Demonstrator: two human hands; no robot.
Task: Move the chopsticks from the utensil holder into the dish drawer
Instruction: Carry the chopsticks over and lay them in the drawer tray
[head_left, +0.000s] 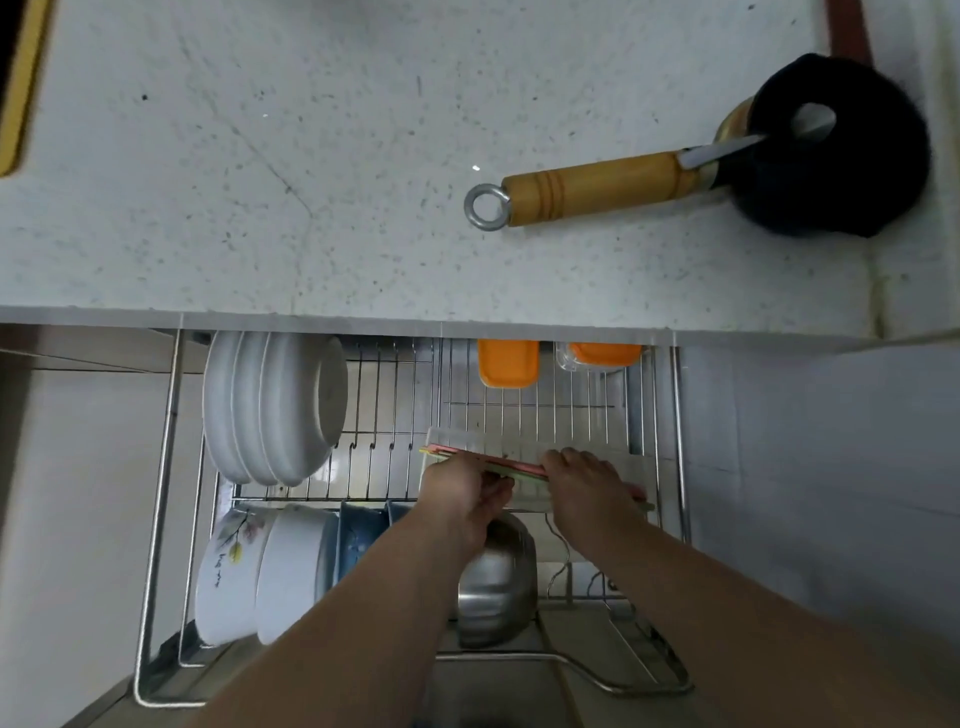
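two bare forearms, left hand, right hand, no sleeves visible

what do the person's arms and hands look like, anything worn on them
Both forearms are bare as far as the picture shows: no sleeves, gloves or watch in view. The left hand and right hand show no rings or bracelets that I can make out, though the fingers are partly hidden and a little blurred.

Even, soft daylight brightens the speckled counter; the drawer below sits dimmer in its shadow. Wide-angle bending curves the edges, and near forearms blur slightly.
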